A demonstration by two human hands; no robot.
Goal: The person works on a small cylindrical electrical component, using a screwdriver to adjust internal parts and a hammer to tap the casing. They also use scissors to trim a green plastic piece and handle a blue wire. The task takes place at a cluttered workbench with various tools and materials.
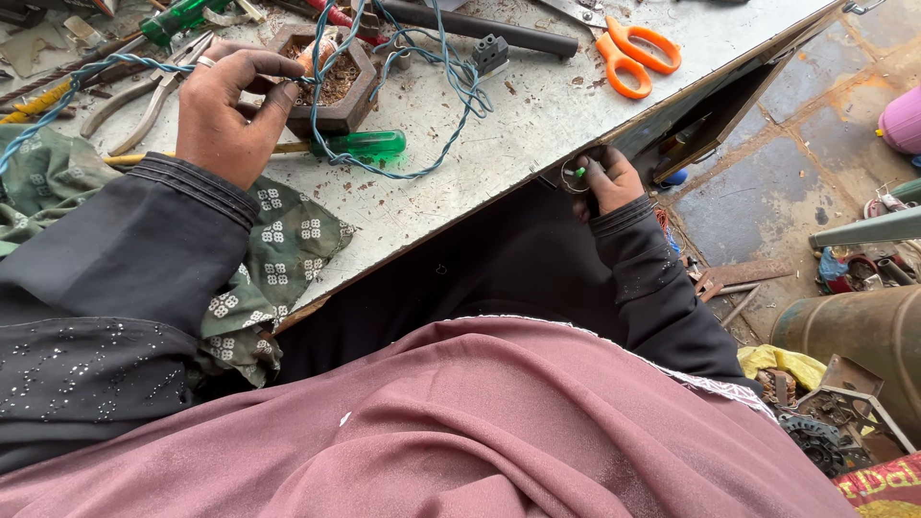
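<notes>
My left hand [230,110] rests on the worktable [537,125], fingers pinched on a twisted blue wire [422,171] beside a small brown wooden block [338,86] with a rusty core. A green-handled screwdriver [369,146] lies just under the block. My right hand [604,180] is down at the table's front edge, closed on a small round part with a green tip [576,174]. Both arms wear black sleeves.
Orange-handled scissors [633,56] lie at the far right of the table, pliers [153,96] and a dark metal rod [489,31] at the back. A green patterned cloth [278,240] lies under my left arm. Metal scrap and a rusty drum [854,336] sit on the floor at right.
</notes>
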